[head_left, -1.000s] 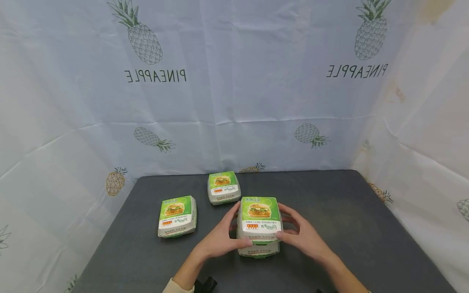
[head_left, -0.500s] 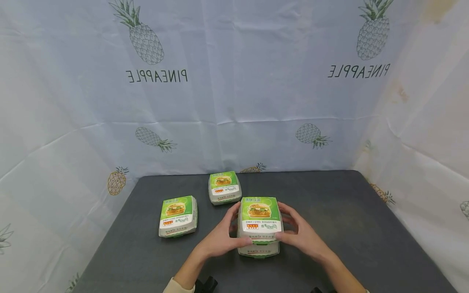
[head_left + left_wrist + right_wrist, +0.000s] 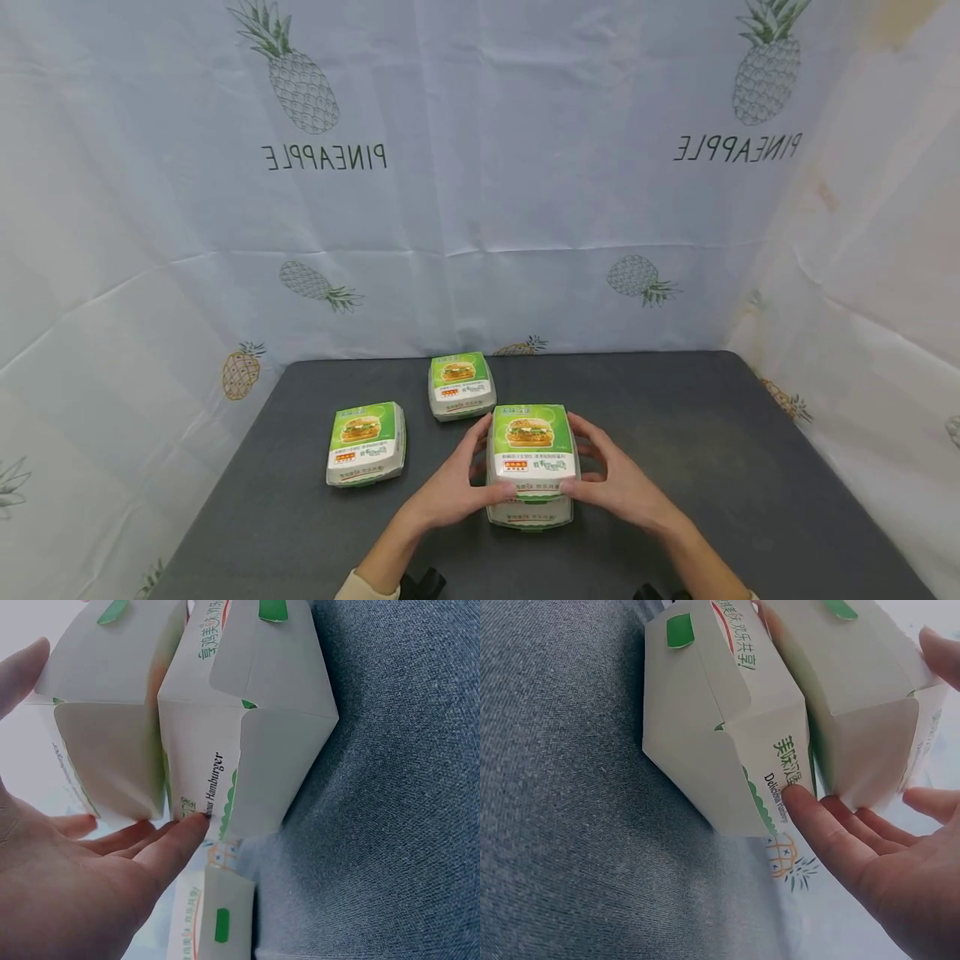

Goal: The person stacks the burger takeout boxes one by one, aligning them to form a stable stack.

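Two green-and-white burger boxes are stacked near the front middle of the table. My left hand (image 3: 453, 487) holds the upper burger box (image 3: 531, 442) by its left side, thumb at the front corner. On the opposite side my right hand (image 3: 618, 483) grips the same box, its thumb on the front edge. Beneath it lies the lower burger box (image 3: 529, 514), mostly covered in the head view. In the wrist views, a narrow gap shows between the lids' slanting edges, and a fingertip (image 3: 196, 825) of each hand touches the lower box's side.
Another burger box (image 3: 366, 444) lies on the dark grey table (image 3: 712, 467) to the left. A further burger box (image 3: 461, 386) sits behind the stack, near the back edge. White cloth (image 3: 480, 200) printed with pineapples encloses the back and sides.
My right thumb has slid slightly left along the upper box's front edge. Both hands otherwise keep their hold, and the boxes stay put; the head view shifts a little.
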Demonstrator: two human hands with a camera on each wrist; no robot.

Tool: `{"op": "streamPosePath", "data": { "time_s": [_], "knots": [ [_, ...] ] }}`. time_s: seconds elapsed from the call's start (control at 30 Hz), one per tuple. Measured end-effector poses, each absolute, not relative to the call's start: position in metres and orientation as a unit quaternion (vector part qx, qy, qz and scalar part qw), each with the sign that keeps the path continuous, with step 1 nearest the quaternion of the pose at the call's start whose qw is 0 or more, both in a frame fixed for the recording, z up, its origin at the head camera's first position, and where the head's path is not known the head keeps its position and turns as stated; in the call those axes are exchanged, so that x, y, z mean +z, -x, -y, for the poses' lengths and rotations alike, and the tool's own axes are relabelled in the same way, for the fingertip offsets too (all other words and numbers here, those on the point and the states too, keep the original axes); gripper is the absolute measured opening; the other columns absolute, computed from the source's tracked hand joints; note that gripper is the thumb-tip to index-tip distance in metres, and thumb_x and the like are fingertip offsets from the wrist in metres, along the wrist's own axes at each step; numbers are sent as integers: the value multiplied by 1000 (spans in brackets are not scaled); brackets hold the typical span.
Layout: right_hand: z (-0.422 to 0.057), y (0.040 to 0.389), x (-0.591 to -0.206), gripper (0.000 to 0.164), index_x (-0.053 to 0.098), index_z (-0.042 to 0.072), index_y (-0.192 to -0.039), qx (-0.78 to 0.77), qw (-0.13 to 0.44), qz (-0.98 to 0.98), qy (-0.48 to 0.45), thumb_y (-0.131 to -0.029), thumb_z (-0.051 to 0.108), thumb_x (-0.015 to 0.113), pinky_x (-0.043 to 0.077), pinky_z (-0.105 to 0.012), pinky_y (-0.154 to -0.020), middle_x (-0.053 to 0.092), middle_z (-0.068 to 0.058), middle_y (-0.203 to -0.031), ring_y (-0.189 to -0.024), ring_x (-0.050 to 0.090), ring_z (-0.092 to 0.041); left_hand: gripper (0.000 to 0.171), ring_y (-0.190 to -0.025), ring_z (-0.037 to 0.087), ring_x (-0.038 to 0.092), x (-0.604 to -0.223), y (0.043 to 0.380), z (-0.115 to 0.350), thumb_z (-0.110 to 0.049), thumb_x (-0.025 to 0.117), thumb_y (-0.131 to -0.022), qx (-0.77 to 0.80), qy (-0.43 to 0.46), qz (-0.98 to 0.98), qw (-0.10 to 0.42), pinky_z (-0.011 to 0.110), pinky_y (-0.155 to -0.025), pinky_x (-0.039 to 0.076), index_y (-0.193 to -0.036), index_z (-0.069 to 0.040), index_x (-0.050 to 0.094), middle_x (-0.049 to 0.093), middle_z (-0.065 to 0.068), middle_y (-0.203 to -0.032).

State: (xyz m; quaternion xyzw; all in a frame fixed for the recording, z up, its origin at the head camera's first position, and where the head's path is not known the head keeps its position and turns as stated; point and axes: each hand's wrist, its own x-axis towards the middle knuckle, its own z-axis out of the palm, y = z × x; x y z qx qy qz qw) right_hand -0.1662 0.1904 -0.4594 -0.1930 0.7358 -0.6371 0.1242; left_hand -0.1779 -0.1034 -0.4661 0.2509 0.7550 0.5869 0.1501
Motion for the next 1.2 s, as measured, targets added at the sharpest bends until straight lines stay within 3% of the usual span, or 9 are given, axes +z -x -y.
{"op": "streamPosePath", "data": {
  "time_s": [1.2],
  "knots": [
    [-190, 167, -459, 92, 11, 19, -165, -635, 159, -729, 200, -95, 14, 72, 57, -40, -90, 16, -16, -164, -134, 43, -42, 99, -148, 26, 32, -463, 178, 105, -40, 73, -94, 583, -243, -761, 148, 47, -113, 38, -164, -18, 7, 23, 8, -164]
  ]
}}
